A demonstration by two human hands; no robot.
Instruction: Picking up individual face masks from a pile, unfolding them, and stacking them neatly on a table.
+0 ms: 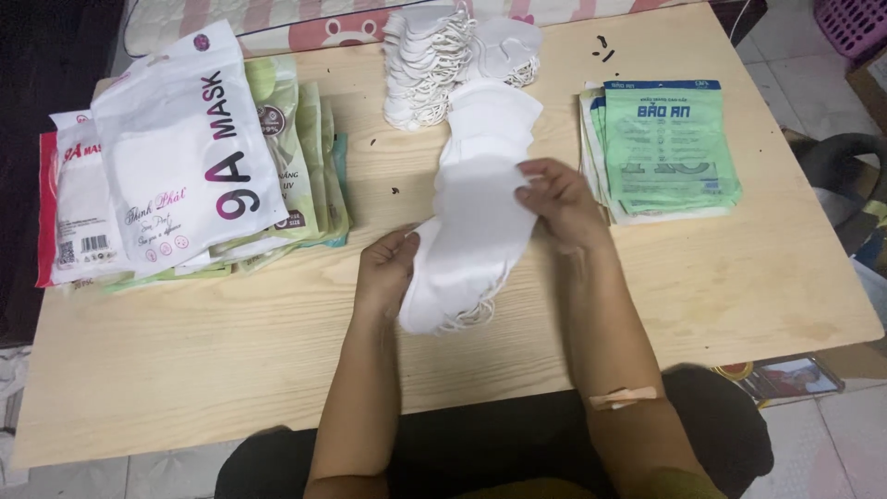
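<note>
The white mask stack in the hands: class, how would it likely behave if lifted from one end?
The mask stack would probably sag, since it already curves between the left hand and right hand. It looks light, being thin fabric. Masks may slide apart: the layers sit fanned, with loose ear loops dangling.

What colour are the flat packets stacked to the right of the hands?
Green with a blue top band, seen in the head view: flat packets.

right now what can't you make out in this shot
- Head view: how many white masks are in the stack; they overlap, and the left hand and right hand cover parts.
- Lower packets in the left pile: covered by the top white bag.
- Pink basket: cut off by the corner.
- Small dark specks on the table: too small.
</note>
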